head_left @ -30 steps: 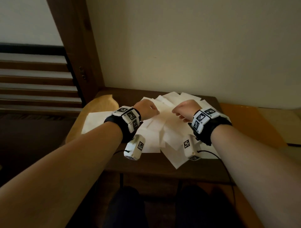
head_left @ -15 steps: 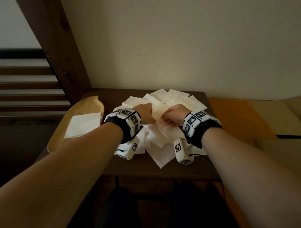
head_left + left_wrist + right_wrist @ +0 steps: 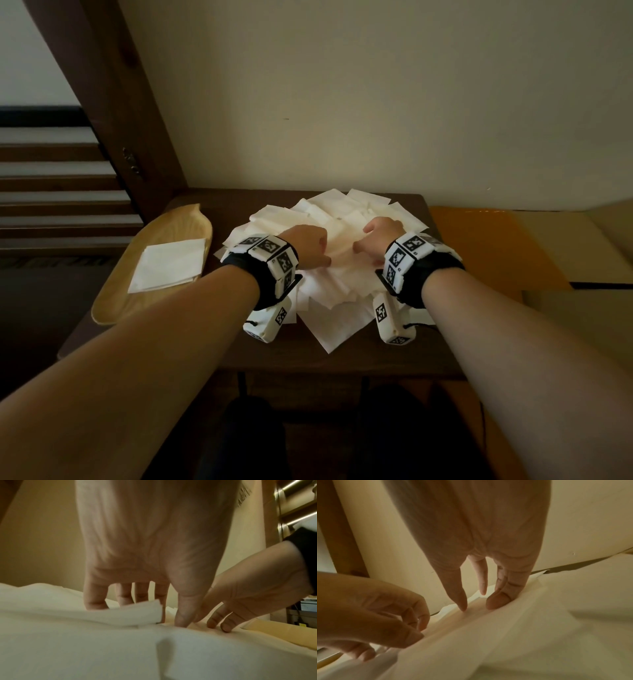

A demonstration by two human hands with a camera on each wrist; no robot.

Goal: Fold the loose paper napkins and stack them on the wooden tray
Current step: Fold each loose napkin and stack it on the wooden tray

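A heap of loose white napkins (image 3: 342, 294) lies in the middle of the dark wooden table (image 3: 342, 356). Both hands are on top of it, fingers pointing down. My left hand (image 3: 315, 246) pinches the top napkin (image 3: 471, 635) between thumb (image 3: 181, 620) and curled fingers, and a lifted napkin edge (image 3: 145, 609) hides those fingers' tips. My right hand (image 3: 373, 236) pinches a ridge of the same napkin between thumb (image 3: 461, 601) and fingers (image 3: 496, 601). The wooden tray (image 3: 164, 233) sits to the left with one folded napkin (image 3: 169, 265) on it.
A pale wall stands right behind the table. A dark wooden post (image 3: 113, 120) and stair steps (image 3: 51, 205) are at the left. An orange surface (image 3: 479, 246) adjoins the table on the right. My legs show below the table's front edge.
Both hands have stayed on top of the heap, working the same napkin with small finger moves. The head view has swung, so the tray now shows in full at the left.
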